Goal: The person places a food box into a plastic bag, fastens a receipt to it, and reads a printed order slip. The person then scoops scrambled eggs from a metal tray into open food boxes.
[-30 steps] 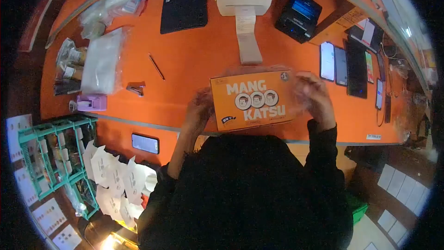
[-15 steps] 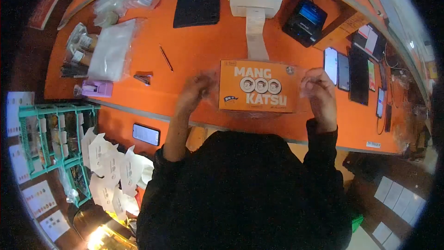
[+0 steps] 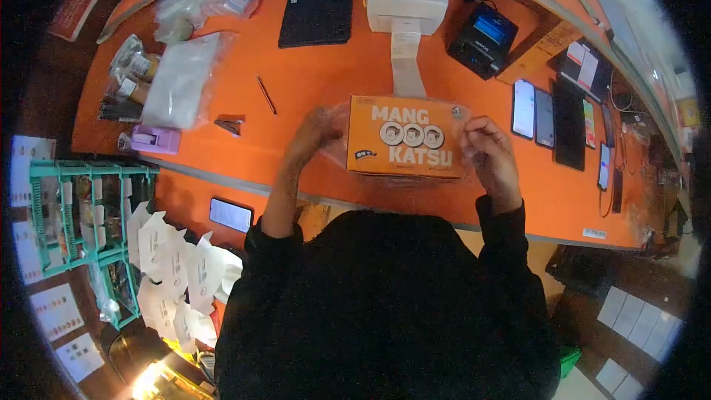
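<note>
An orange box (image 3: 404, 157) printed "MANG KATSU" lies inside a clear plastic bag (image 3: 338, 152) on the orange table in front of me. At the box's left side, my left hand (image 3: 317, 135) has its fingers curled on the plastic. My right hand (image 3: 490, 150) pinches the plastic by the upper right edge of the box. A paper strip (image 3: 406, 74) from the white label printer (image 3: 407, 0) runs down to the back edge of the box.
Behind are a black folder (image 3: 317, 11) and a black device with a lit screen (image 3: 483, 41). Several phones, one a lit phone (image 3: 523, 107), lie at right. A pen (image 3: 266, 94), stapler (image 3: 231, 126), clear bags (image 3: 181, 78) and purple tape dispenser (image 3: 155, 139) are at left.
My right hand has moved left, closer to the box, and the plastic on that side is less stretched out. The view has shifted slightly.
</note>
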Available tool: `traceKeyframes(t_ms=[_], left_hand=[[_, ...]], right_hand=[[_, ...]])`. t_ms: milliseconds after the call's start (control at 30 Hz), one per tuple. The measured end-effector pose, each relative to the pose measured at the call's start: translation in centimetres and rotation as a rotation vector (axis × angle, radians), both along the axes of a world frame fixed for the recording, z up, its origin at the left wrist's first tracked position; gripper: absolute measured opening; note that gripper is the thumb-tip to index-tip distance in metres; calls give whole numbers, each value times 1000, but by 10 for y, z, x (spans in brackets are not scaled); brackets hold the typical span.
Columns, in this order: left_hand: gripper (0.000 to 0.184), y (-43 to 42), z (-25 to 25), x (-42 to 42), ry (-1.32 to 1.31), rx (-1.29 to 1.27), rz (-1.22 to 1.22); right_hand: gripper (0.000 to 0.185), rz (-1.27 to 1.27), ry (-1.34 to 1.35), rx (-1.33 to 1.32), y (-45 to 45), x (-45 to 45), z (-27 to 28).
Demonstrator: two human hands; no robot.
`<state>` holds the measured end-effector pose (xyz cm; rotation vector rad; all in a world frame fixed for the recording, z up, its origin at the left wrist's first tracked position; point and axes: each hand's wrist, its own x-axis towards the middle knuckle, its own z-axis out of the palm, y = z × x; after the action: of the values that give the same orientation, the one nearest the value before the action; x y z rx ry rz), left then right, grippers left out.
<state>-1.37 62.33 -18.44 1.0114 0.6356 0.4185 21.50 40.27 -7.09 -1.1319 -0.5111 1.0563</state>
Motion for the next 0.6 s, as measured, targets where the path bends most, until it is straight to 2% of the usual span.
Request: traceKeyframes(t_ms=[67,100,167,200,267,300,367,400,467,533,600], left_hand=[[28,17,-25,6,722,1088,27],[28,17,-17,15,723,1089,28],[21,10,16,39,892,1277,244],[21,10,28,41,892,1278,244],[12,12,45,46,581,1418,502],[12,14,47,43,576,1420,501],[6,16,49,29,301,1215,682],[6,11,51,26,302,1216,680],[6,-6,56,15,214,778,584],[11,-36,37,16,261,1111,339],[17,-45,17,16,150,972,230]], right_hand=[[9,-4,-7,-8,2,-2,3],[9,-7,-13,-15,3,-3,5],[9,-1,-30,-25,4,-2,3],[10,3,-46,-37,4,-2,3],[10,-11,-71,-39,0,-2,7],[10,-24,-95,-43,-2,-1,10],[9,-60,-90,2,-9,4,13],[9,-91,-84,48,-12,6,13],[8,-94,-55,75,-14,7,1],[7,-91,-28,110,-11,3,-3],[7,-35,-53,35,-7,-4,-3]])
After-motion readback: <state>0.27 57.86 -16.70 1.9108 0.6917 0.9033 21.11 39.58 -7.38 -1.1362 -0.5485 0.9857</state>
